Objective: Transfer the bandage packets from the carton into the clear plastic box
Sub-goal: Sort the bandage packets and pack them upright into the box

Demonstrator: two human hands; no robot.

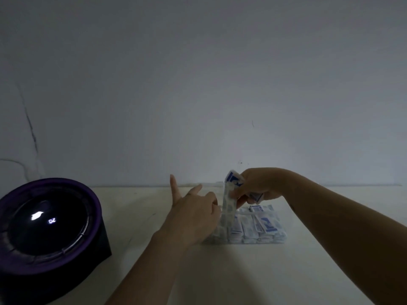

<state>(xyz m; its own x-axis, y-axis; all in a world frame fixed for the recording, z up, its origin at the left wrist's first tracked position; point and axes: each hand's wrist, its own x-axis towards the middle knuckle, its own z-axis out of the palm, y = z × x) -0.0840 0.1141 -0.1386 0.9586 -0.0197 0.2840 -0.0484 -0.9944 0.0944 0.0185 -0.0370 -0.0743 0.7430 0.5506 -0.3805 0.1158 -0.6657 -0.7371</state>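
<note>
Two hands at a clear plastic box (264, 238) of bandage packets (267, 226).
Right hand (257, 186) pinches an upright white-and-blue packet strip (229, 194) above its left end; left hand (193, 216) spreads two fingers upward, grip unclear.

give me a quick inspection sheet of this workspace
surface: pale table, dimly lit
job's things: clear plastic box with bandage packets laid in rows; packet strip held upright over it; carton not made out
clutter: round dark device with purple rim, at left
grippers: right hand grips the packet strip's top; left hand at the box's left edge, two fingers raised, grip unclear
cables: thin dark line down the wall, cable or crack unclear
surroundings: pale wall
</note>
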